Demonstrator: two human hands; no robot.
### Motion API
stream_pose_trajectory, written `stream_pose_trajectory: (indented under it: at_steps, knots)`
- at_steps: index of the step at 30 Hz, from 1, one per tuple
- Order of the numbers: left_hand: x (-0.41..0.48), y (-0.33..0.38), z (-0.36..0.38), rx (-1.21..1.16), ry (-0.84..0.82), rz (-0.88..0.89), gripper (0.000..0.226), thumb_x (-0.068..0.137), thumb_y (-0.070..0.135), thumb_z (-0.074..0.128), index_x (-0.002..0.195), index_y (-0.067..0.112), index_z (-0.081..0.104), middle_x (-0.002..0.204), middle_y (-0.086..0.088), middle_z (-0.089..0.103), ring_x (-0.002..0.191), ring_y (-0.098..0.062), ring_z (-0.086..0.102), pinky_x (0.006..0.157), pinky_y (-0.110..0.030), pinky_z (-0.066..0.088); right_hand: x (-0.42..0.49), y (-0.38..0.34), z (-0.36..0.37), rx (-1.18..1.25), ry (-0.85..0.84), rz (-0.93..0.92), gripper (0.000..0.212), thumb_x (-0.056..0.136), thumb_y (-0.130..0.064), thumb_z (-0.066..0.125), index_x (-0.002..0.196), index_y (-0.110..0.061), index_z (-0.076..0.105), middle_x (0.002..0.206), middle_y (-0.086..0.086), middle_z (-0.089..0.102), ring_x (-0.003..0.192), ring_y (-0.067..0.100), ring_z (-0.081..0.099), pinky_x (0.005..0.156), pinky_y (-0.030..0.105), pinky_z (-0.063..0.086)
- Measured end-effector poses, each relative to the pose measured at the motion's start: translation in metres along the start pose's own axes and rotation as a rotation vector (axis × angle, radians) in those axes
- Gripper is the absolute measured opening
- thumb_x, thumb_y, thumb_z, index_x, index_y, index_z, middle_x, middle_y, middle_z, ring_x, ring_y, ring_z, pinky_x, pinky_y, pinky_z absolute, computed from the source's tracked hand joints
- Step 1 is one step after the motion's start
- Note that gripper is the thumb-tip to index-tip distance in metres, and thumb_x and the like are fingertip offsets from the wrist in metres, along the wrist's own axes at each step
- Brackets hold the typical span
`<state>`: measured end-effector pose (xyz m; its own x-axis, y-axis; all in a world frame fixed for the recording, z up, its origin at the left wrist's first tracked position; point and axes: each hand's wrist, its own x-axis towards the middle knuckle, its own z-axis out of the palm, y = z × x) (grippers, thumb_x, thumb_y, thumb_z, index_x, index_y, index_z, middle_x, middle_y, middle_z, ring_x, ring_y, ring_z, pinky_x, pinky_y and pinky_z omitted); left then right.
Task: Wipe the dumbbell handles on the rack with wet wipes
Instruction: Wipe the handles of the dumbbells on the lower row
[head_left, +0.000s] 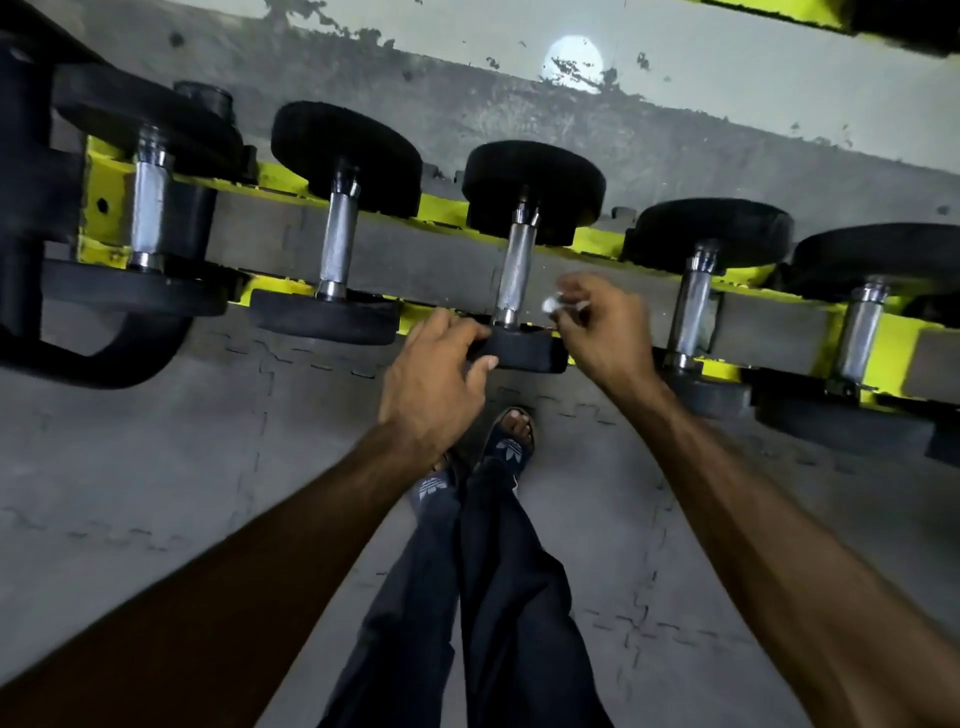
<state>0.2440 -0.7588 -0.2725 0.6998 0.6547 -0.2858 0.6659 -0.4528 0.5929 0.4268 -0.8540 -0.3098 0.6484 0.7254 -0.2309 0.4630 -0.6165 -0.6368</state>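
Observation:
Several black dumbbells with knurled steel handles lie across a yellow rack (441, 205). The middle dumbbell's handle (514, 267) runs up from its near black head (530, 349). My left hand (441, 384) grips that near head, fingers on top and thumb on its front face. My right hand (602, 332) hovers just right of the handle, pinching a small crumpled white wet wipe (551, 305) in its fingertips. The wipe sits close to the handle's lower end without clearly touching it.
Other dumbbell handles stand to the left (340, 244), far left (148, 208) and right (693, 312), far right (862, 332). A thick black bar (104, 364) curves at the left. Grey interlocking floor mats lie below, with my legs and sandalled feet (511, 441) under the rack edge.

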Motion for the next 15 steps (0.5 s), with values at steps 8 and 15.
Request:
stream_pose_trajectory:
  at_steps: [8, 15]
  knots:
    - [-0.016, 0.064, 0.019, 0.026, -0.091, 0.161, 0.025, 0.092, 0.026, 0.067, 0.115, 0.018, 0.067, 0.111, 0.001, 0.06, 0.108, -0.022, 0.055, 0.092, -0.044, 0.049, -0.068, 0.036, -0.058, 0.298, 0.236, 0.346, 0.013, 0.084, -0.026, 0.077, 0.096, -0.03, 0.076, 0.092, -0.007, 0.074, 0.082, 0.004, 0.07, 0.079, 0.036, 0.06]
    - [-0.007, 0.114, 0.07, 0.01, -0.19, 0.18, 0.03, 0.095, 0.028, 0.063, 0.124, 0.02, 0.063, 0.12, 0.001, 0.057, 0.11, -0.02, 0.056, 0.092, -0.039, 0.049, -0.056, 0.099, -0.114, 0.233, 0.176, 0.389, 0.014, 0.086, -0.012, 0.073, 0.096, -0.021, 0.077, 0.097, -0.001, 0.073, 0.087, 0.007, 0.068, 0.082, 0.024, 0.057]
